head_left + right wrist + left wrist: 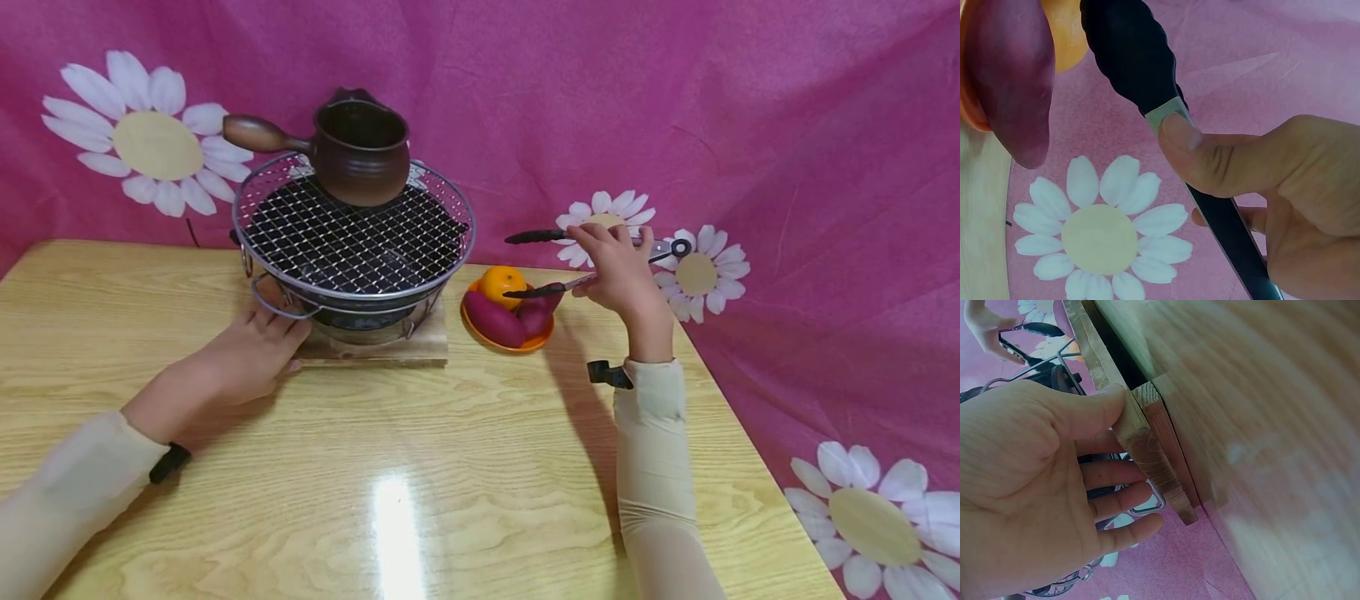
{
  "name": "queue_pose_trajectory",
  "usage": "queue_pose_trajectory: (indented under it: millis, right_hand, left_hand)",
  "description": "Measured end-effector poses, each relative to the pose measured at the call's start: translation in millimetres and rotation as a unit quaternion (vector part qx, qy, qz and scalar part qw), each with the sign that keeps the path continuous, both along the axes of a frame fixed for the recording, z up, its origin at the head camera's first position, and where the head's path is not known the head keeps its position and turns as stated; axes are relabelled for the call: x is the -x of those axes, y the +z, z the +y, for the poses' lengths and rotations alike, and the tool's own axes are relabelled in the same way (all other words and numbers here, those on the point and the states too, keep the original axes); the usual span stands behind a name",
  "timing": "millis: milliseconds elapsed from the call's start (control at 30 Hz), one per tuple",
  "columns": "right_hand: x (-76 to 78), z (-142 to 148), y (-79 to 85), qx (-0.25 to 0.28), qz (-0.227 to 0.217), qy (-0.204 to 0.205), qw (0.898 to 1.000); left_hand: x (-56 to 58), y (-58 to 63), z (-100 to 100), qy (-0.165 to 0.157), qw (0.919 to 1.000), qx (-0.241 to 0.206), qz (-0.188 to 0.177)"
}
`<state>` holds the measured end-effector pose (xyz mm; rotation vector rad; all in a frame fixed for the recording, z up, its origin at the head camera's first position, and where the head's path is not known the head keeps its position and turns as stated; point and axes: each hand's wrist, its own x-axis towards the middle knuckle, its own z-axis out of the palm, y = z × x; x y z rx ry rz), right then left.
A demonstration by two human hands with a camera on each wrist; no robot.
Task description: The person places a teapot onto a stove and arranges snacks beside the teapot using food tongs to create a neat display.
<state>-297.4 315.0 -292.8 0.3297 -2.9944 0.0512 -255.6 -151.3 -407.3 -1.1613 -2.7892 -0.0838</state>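
At the grill's front left corner, my left hand [251, 354] grips the edge of the wooden board [390, 352] under it. In the left wrist view, the thumb presses one side of the board [1147, 450], with the fingers around its end. My right hand [624, 271] holds metal tongs with black tips [542, 291] in the air, their arms spread apart. The lower tip overlaps an orange [499, 282] in the head view. Beneath the tongs, purple sweet potatoes [493, 322] and the orange lie on an orange plate [528, 347]. Thumb and fingers clasp the tongs [1222, 228] in the right wrist view.
A round grill [330, 242] with a wire mesh top stands on the board. On the back of its mesh sits a brown clay pot [360, 175], its handle pointing left. Behind the wooden table [450, 467] hangs a pink cloth [510, 100] printed with daisies.
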Motion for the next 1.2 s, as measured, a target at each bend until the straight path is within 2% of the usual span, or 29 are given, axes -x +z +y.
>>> queue_pose_trajectory:
  millis: [367,600,967,1200]
  right_hand:
    - [6.3,-1.7,-9.3,-0.014,-0.037,-0.003,0.999]
    - [7.1,-3.2,-9.6,-0.015,-0.040,-0.005,0.999]
    - [9.2,-4.8,-10.0,-0.019,-0.057,-0.018,0.998]
    - [10.2,-5.7,-13.3,-0.022,-0.064,-0.020,0.997]
  left_hand:
    - [-0.9,-0.1,0.2,0.004,1.0000,-0.001,-0.005]
    - [-0.2,0.5,0.8,0.000,1.0000,0.001,0.009]
    - [-0.7,3.7,1.4,0.003,1.0000,0.004,0.006]
    - [1.2,0.2,0.4,0.000,1.0000,-0.003,0.007]
